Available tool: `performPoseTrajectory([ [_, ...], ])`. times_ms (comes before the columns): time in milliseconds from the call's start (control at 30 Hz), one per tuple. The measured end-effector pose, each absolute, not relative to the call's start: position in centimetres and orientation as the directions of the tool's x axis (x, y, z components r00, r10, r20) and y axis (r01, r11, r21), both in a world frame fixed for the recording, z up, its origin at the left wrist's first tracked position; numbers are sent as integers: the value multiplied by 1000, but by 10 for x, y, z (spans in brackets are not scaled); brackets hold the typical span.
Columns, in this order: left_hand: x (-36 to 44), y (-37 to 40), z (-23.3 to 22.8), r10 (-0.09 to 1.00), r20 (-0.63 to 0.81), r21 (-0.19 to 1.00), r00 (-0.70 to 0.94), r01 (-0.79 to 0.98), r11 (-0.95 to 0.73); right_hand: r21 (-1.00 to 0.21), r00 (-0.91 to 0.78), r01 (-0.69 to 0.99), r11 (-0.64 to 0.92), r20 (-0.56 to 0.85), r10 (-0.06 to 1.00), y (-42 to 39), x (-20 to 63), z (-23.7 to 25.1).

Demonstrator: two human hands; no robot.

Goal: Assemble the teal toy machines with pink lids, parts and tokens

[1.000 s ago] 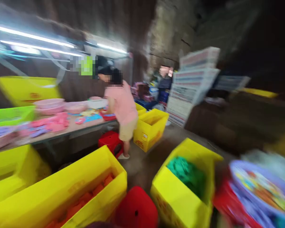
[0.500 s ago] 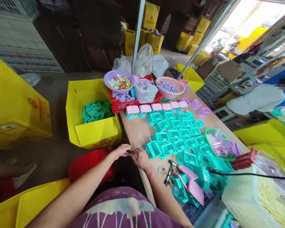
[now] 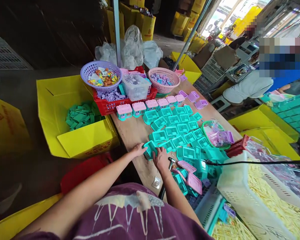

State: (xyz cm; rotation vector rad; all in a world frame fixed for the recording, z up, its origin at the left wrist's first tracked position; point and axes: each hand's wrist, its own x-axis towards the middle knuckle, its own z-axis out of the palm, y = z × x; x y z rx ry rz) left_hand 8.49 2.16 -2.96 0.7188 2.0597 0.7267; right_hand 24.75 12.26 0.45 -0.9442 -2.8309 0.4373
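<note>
A small teal plastic box (image 3: 150, 148) stands at the near left end of the rows, between my hands. My left hand (image 3: 139, 150) has its fingers closed on the box's left edge. On the opposite side, my right hand (image 3: 161, 159) grips the right edge, its thumb against the near corner. Several open teal boxes (image 3: 158, 135) stand in slanting rows beyond. Behind them is a line of teal boxes with pink lids (image 3: 139, 107). A hammer (image 3: 171, 161) lies by my right wrist, and a small shiny clear piece (image 3: 156, 182) rests near the table edge.
A red crate (image 3: 107, 107), a purple basket (image 3: 83, 74) and a pink basket (image 3: 164, 89) stand at the back. Left of the table is a yellow carton (image 3: 48, 110) with green pieces. Loose pink lids (image 3: 195, 183) and a white crate (image 3: 232, 186) are at right. A seated person (image 3: 248, 87) is beyond.
My hands were together at the table's edge; they have moved forward and apart, onto the sides of the nearest teal box. The camera view has shifted to the right.
</note>
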Motion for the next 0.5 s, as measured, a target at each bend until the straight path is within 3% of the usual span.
performPoseTrajectory([
  [367, 70, 31, -27, 516, -684, 413, -516, 310, 856, -497, -874, 454, 740, -86, 478, 138, 249, 5],
  [500, 66, 27, -34, 435, -718, 357, -544, 249, 900, -493, -841, 530, 690, -198, 504, 157, 271, 12],
])
